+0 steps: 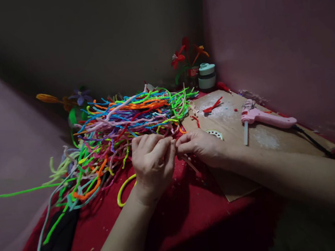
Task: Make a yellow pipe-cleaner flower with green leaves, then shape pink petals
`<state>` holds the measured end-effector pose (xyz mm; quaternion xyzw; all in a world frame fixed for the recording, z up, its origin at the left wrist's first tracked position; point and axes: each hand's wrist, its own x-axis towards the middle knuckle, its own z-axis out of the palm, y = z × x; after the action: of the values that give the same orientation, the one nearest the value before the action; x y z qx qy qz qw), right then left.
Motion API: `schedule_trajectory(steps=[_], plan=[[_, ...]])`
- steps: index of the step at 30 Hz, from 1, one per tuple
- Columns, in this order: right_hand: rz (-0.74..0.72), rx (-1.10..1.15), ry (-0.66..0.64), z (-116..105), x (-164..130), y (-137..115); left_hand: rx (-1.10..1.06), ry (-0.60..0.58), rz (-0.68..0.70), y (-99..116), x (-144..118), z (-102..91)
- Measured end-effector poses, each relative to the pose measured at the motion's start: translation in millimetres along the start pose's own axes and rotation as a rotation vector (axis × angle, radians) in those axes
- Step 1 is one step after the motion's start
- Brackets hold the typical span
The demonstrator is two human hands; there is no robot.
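nearest the camera, two bare forearms reach in over a red cloth (178, 224) that covers the table. the left hand (152, 163) has its fingers curled in, thumb and fingertips pinched together at the right edge of the hand. the right hand (198, 146) meets it there, its own fingertips pinched narrow, so the two hands touch or nearly touch at the tips. between them they hold a thin pale pipe cleaner (189, 164) — only a short slanting length shows below the right hand, running down toward the cloth, and the part inside the fingers is hidden.

just left of the left wrist a yellow pipe cleaner loop (123, 190) lies curved on the cloth. the right forearm rests across a sheet of brown cardboard (240, 189), whose near corner overhangs the red cloth.

a little further, a roll of tape (215, 133) peeks out behind the right hand. on the cardboard lies a pink glue gun (267, 118), its nozzle pointing left and its dark cord trailing off right. small red scraps (212, 106) sit beyond it on a whitish patch.

behind the hands spreads a big heap of pipe cleaners (125, 126) in many colours — green, orange, blue, purple, pink — with loose strands straggling left.

farthest back, in the corner by the walls, stand red and orange pipe-cleaner flowers (185, 55) beside a small stacked pale-green container (207, 76); a purple flower (81, 96) lies far left.
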<state>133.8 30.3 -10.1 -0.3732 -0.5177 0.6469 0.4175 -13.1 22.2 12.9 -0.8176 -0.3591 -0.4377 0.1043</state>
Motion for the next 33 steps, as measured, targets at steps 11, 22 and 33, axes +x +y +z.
schedule_trajectory(steps=[11, 22, 33], plan=[[-0.008, 0.457, 0.154, 0, 4, -8, -1.06, -0.364, -1.066, -11, 5, 6.5], [-0.007, 0.492, 0.169, 1, 8, 4, -1.331, -0.425, -1.098, 3, -2, 20.9], [-0.027, 0.408, 0.224, -3, 9, 4, -1.016, -0.288, -0.985, 4, 2, 15.8]])
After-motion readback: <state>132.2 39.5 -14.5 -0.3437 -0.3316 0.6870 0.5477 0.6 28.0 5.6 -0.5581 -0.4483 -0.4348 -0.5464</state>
